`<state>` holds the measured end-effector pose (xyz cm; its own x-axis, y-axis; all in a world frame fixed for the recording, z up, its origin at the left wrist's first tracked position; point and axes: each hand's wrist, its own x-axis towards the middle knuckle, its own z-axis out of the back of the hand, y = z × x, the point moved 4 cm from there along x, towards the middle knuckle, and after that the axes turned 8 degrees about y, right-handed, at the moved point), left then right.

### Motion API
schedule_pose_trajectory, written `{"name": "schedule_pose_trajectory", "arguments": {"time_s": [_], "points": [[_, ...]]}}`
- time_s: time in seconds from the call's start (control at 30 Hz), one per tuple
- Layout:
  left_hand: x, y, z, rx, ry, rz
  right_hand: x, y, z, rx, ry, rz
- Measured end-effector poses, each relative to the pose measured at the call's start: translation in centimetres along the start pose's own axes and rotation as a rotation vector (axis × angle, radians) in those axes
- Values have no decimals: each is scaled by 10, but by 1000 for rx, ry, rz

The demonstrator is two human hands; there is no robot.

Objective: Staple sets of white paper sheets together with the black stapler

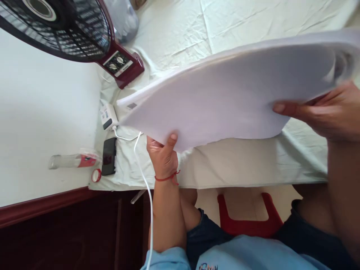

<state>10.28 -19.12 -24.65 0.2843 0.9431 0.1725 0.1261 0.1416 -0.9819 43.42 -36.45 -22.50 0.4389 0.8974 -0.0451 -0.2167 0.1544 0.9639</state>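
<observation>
A thick stack of large white sheets [225, 93] is lifted above the cloth-covered table [174, 33], tilted up toward the right. My left hand [163, 155], with a red thread at the wrist, grips the stack's near edge, thumb on top. My right hand [323, 110] holds the stack at its right side, thumb lying across the top sheet. The far right end of the stack is blurred.
A dark red fan [70, 30] stands at the top left. A white charger [108, 117] with its cable [146, 180], a black phone [109, 155], a clear bottle [73, 160] and a red cap [96, 175] lie at the left. A red stool [247, 221] stands below the table edge.
</observation>
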Motion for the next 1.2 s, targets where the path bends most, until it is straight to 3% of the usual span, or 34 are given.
{"name": "schedule_pose_trajectory", "arguments": {"time_s": [0.13,0.23,0.37,0.57,0.73,0.93,1.1,1.2], "points": [[-1,9,2,56,82,143,4,-7,-11,38,183,-79],[-5,13,4,106,68,200,4,-5,-17,54,95,-79],[-6,8,11,171,46,75,-1,9,-16,20,18,-13],[-6,13,13,311,252,159,-3,4,-7,-107,20,-141],[-8,17,14,179,249,191,0,4,-17,83,84,-20],[-13,20,15,310,332,234,5,-2,-15,-125,164,-99],[-12,19,17,351,321,206,-1,-6,-6,-319,54,-221],[-9,20,13,408,398,216,-1,-2,-10,-263,80,-236]]}}
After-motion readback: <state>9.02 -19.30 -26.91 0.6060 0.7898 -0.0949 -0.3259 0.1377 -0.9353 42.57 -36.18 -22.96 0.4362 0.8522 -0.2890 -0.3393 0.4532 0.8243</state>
